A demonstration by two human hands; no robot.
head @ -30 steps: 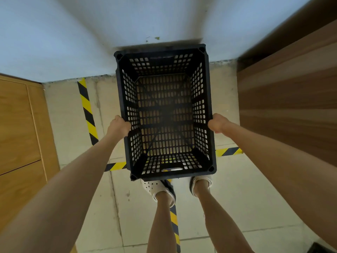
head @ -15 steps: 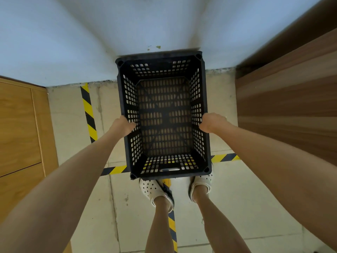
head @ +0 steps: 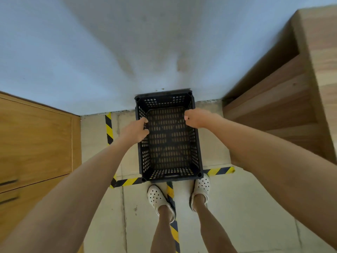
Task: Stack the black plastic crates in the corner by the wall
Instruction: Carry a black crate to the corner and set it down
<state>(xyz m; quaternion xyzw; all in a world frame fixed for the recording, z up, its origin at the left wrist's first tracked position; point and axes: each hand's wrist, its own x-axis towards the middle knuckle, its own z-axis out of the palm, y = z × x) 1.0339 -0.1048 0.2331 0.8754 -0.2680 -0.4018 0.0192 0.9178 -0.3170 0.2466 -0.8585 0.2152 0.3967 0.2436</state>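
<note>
Crate lowered against the wall.
Black plastic crate [head: 168, 141] now sits lower, mid-frame; left hand [head: 135, 131] grips its rim, right hand [head: 196, 118] curled, grasp unclear.

No readable text, labels, brands or numbers anywhere. Only marking: yellow-black hazard tape [head: 220, 171] stuck on the floor [head: 237, 207].

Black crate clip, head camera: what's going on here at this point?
A person stands over a black plastic crate that sits against the pale wall, between a wooden cabinet and wooden shelving. The left hand grips the crate's left rim, fingers curled over it. The right hand is fisted at the right rim; whether it holds the rim is unclear. The crate is empty, on floor marked with yellow-black tape.
</note>
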